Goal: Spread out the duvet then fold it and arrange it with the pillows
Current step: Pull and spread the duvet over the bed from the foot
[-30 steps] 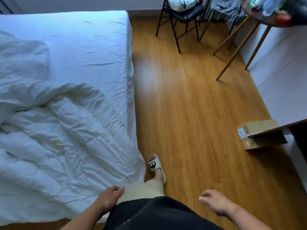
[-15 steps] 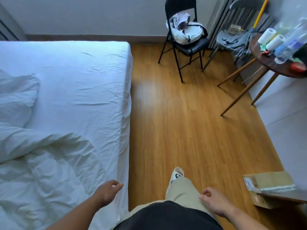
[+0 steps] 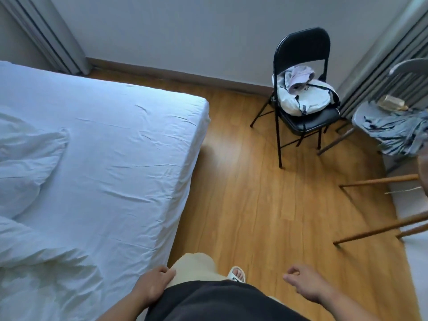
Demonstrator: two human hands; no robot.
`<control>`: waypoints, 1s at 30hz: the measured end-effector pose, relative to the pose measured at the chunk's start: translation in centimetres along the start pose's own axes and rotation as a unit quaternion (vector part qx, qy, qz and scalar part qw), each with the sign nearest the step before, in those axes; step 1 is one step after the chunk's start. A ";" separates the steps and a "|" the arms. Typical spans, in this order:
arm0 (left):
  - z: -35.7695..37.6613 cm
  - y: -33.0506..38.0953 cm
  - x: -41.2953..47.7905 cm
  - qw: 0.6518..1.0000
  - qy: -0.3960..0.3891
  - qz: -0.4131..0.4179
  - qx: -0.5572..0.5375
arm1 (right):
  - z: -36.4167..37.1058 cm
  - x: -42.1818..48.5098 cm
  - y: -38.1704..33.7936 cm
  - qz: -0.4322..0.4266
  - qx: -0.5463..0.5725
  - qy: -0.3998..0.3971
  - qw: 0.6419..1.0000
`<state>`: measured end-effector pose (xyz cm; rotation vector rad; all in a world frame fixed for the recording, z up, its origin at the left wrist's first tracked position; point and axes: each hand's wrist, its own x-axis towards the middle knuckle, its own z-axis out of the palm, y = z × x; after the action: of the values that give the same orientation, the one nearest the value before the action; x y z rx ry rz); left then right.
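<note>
The white duvet (image 3: 34, 269) lies crumpled on the left part of the bed (image 3: 129, 158), with a bunched fold of it (image 3: 25, 158) further up. No pillows are in view. My left hand (image 3: 154, 286) hangs by my thigh at the bed's edge, fingers loosely curled, holding nothing. My right hand (image 3: 305, 286) hangs over the wooden floor, fingers loosely curled and empty. Neither hand touches the duvet.
A black folding chair (image 3: 301, 93) with a white bag stands by the far wall. A grey chair (image 3: 393, 117) with clothes and wooden table legs (image 3: 379, 230) are at the right. Wooden floor (image 3: 254, 205) runs beside the bed. My slippered foot (image 3: 237, 273) steps forward.
I have walked forward along the bed's side; the duvet has slid down and left in view, the chairs are nearer, and the cardboard box has left the view. Both hands stay empty.
</note>
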<state>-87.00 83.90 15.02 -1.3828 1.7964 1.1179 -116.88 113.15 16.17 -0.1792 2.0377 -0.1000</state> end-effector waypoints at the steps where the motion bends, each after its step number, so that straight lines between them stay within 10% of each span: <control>1: -1.0 1.9 1.2 1.000 0.003 0.000 -0.013 | -2.3 1.2 -1.3 0.000 0.006 0.002 1.000; 19: -28.4 30.4 27.3 0.996 -0.023 -0.030 -0.075 | -32.6 22.0 -31.0 -0.041 -0.003 0.039 0.998; 30: -42.0 49.2 40.8 0.964 0.059 -0.093 -0.242 | -55.8 40.5 -50.7 -0.111 -0.223 -0.028 0.968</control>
<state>-144.18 33.20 12.41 -1.8928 1.4834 1.4567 -180.43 55.93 13.56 -0.6842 1.9512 0.2272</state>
